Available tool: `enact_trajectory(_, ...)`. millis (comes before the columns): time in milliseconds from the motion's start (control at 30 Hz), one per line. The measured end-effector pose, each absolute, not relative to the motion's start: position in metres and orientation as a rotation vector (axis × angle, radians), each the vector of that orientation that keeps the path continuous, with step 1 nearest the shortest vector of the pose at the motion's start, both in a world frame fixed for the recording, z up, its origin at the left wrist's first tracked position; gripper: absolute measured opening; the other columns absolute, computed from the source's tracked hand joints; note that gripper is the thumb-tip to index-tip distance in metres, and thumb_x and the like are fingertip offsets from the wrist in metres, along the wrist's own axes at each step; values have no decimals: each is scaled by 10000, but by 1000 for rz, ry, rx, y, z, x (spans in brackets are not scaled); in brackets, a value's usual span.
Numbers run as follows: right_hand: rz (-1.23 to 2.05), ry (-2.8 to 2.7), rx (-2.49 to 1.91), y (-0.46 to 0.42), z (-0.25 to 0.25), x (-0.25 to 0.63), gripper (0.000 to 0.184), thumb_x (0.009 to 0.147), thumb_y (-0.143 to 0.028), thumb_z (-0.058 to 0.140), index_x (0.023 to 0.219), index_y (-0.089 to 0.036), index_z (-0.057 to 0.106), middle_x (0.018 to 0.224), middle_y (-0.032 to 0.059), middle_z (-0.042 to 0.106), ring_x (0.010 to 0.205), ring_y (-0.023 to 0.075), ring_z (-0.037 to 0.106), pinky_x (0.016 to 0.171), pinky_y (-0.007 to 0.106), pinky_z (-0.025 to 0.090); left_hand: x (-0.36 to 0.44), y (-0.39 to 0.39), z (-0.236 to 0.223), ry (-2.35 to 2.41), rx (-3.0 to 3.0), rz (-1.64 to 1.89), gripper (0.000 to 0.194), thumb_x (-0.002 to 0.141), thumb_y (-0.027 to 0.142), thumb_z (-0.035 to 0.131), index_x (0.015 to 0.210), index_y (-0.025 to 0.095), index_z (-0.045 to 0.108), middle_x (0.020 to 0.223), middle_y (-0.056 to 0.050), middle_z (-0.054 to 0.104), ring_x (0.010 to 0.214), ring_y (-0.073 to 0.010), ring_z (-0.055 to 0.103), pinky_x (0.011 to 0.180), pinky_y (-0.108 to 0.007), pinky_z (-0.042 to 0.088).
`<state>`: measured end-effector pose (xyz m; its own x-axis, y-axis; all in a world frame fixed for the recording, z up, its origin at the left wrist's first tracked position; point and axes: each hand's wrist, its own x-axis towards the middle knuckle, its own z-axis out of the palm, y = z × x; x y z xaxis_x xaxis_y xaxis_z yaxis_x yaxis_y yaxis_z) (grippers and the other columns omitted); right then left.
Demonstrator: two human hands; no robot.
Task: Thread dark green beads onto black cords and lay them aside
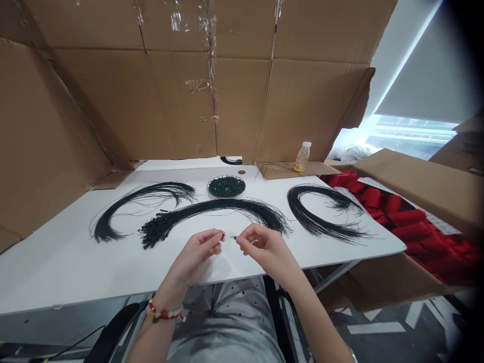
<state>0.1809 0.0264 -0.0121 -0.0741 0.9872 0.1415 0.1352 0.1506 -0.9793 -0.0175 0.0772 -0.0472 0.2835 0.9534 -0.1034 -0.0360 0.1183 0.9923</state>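
Observation:
My left hand [199, 250] is closed in a pinch, with a small dark piece [223, 237] showing at its fingertips; it looks like a bead, but is too small to be sure. A short gap away, my right hand [267, 248] pinches a thin black cord [234, 237], its tip pointing left. Beyond both hands lies a curved bundle of black cords [223, 204], with a cluster of dark green pieces [156, 228] on its left ends. Behind it sits a round dish [207, 191] heaped with small dark green pieces [227, 185].
More black cord bundles lie on the white table [75, 267], one at left [113, 214] and one at right [302, 212]. A small bottle [302, 157] stands at the back right. Cardboard walls [170, 106] enclose the rear. Red rolls [410, 232] fill a box at right.

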Motion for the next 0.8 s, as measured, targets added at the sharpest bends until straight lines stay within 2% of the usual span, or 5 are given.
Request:
enact_trajectory(133,1086,-1412,-1120,27,-15,176,176,871,-337,700,800,-176,697,811,40,732,743,174,659,705,312,537,-7,66,-38,876,1042,962,389,674,487,909,832,149,800,784,-8,615,631,-82,491,673,-220,466)
enact_trajectory(233,1080,-1388,-1081,21,-11,174,162,871,-313,701,778,-184,676,892,53,744,812,185,675,753,330,568,-2,55,-28,817,961,975,352,678,455,925,837,161,812,790,-16,634,678,-93,541,707,-214,492)
enact_trajectory(500,1093,-1298,-929,1,1,171,118,862,-221,707,757,-197,659,942,52,745,874,190,701,756,316,612,6,29,-3,737,809,1044,267,646,340,966,784,162,822,744,-10,672,676,-89,585,660,-177,506)
enact_trajectory(633,1030,-1294,-907,-5,5,170,111,836,-197,705,738,-201,655,926,45,751,827,173,698,724,288,618,11,22,1,748,750,1090,296,576,339,996,757,181,822,713,-1,685,653,-92,604,658,-188,520)
enact_trajectory(800,987,-1317,-928,-10,12,172,101,829,-183,706,741,-201,658,920,41,751,782,155,686,708,266,623,16,19,-3,768,759,1152,302,581,354,985,781,203,817,706,2,693,591,-83,560,617,-200,509)
